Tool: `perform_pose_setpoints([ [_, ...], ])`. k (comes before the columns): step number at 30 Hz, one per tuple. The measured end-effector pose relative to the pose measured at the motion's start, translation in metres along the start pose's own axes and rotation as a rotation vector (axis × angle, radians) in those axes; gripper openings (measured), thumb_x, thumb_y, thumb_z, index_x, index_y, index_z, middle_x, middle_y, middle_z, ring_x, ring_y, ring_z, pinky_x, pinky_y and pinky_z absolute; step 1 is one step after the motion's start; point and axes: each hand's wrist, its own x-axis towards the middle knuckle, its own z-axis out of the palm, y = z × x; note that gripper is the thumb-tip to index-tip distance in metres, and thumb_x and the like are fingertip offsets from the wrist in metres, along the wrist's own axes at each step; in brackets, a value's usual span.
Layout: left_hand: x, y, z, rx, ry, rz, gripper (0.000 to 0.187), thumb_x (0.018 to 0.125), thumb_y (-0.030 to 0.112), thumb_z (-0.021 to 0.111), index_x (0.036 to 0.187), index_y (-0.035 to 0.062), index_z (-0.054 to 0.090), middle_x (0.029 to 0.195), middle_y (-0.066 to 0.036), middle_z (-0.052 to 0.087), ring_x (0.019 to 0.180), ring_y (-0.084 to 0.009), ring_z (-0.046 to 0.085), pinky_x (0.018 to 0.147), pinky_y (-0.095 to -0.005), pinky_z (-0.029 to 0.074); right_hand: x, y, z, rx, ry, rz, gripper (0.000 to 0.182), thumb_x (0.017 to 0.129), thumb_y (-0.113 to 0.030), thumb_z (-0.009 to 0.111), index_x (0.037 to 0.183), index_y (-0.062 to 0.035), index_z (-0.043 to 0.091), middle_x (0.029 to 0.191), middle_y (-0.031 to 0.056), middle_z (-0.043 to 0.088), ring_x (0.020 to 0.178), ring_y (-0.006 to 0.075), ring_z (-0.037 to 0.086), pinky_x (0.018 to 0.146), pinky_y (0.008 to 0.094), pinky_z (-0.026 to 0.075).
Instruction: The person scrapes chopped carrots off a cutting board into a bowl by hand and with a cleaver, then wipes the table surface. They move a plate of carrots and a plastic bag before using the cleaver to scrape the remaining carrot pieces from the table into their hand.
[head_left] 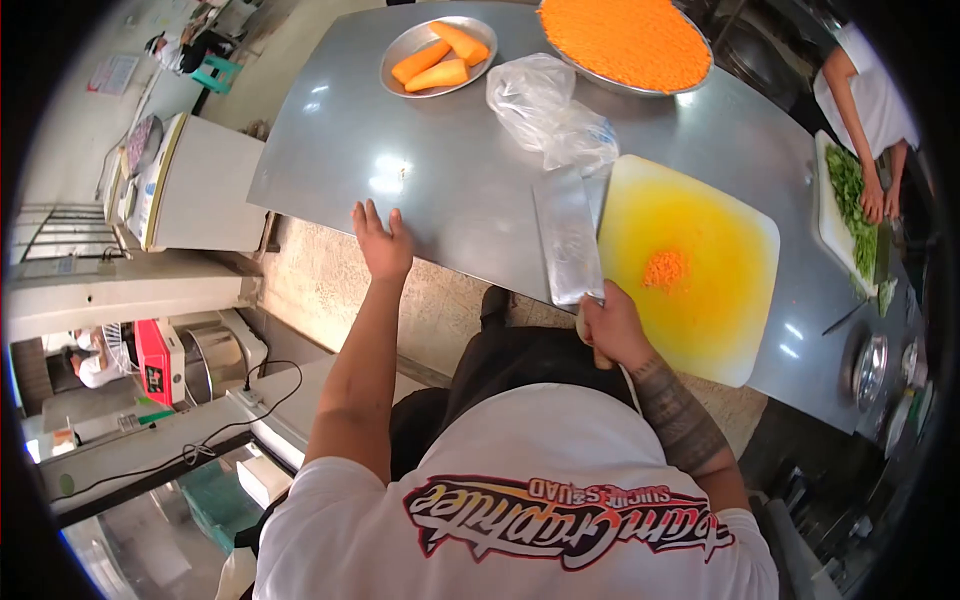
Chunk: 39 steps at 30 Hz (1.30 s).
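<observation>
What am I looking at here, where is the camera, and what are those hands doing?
This is one picture from a camera worn on a person's head, looking down, so the fisheye lens bends the edges. There is no machine: the two bare hands belong to the wearer. The left hand rests flat on the edge of a steel table. The right hand grips the handle of a cleaver, whose blade lies beside a cutting board stained orange, with a small pile of chopped carrot on it. Farther back sit a metal plate with three peeled carrots, a crumpled plastic bag, and a large tray of grated carrot. At the right, another person's hands work on greens.
</observation>
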Motion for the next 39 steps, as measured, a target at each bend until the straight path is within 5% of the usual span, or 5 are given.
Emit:
perform_pose_setpoints([
  [9, -0.056, -0.085, -0.123, -0.018, 0.168, -0.245, 0.058, 0.111, 0.028, 0.057, 0.157, -0.0050, 0.043, 0.168, -0.025, 0.034, 0.157, -0.0394, 0.032, 0.127, -0.0477, 0.028, 0.125, -0.002, 0.100, -0.207, 0.031, -0.158, 0.031, 0.101, -0.021, 0.066, 0.106, 0.0087, 0.059, 0.095, 0.0312, 0.069, 0.092, 0.0510, 0.068, 0.080, 0.0539, 0.055],
  [17, 0.019, -0.081, -0.263, -0.081, 0.637, -0.097, 0.049, 0.114, 0.026, 0.052, 0.152, -0.0048, 0.049, 0.158, -0.021, 0.051, 0.145, -0.0320, 0.050, 0.122, -0.0407, 0.036, 0.131, -0.082, 0.254, -0.708, -0.770, -0.538, 0.024, 0.092, -0.017, 0.062, 0.104, 0.0023, 0.069, 0.094, 0.0264, 0.073, 0.089, 0.0450, 0.072, 0.080, 0.0539, 0.056],
  [24, 0.055, -0.010, -0.290, -0.126, 0.710, 0.163, 0.047, 0.115, 0.025, 0.049, 0.151, -0.0054, 0.050, 0.152, -0.019, 0.054, 0.137, -0.0288, 0.054, 0.117, -0.0375, 0.039, 0.095, -0.102, 0.177, -0.448, -0.480, -0.542, 0.024, 0.098, -0.023, 0.065, 0.094, 0.0008, 0.059, 0.087, 0.0285, 0.066, 0.084, 0.0517, 0.064, 0.073, 0.0567, 0.050],
  [28, 0.041, 0.009, -0.204, -0.275, 0.437, 0.096, 0.041, 0.111, 0.019, 0.055, 0.147, -0.0011, 0.055, 0.149, -0.018, 0.058, 0.139, -0.0327, 0.055, 0.118, -0.0419, 0.040, 0.054, -0.081, 0.033, -0.083, -0.485, -0.050, 0.029, 0.106, -0.022, 0.064, 0.129, -0.0060, 0.064, 0.073, -0.0001, 0.058, 0.066, 0.0075, 0.060, 0.056, 0.0314, 0.052],
  [39, -0.152, 0.193, -0.002, -0.360, -1.029, 0.231, 0.076, 0.092, 0.025, 0.080, 0.156, 0.0040, 0.043, 0.111, -0.020, 0.070, 0.104, -0.0372, 0.068, 0.092, -0.0467, 0.055, -0.119, 0.088, -0.256, 0.011, 0.603, 0.016, 0.027, 0.107, -0.013, 0.061, 0.129, 0.0004, 0.065, 0.106, 0.0029, 0.072, 0.097, 0.0093, 0.063, 0.086, 0.0280, 0.052],
])
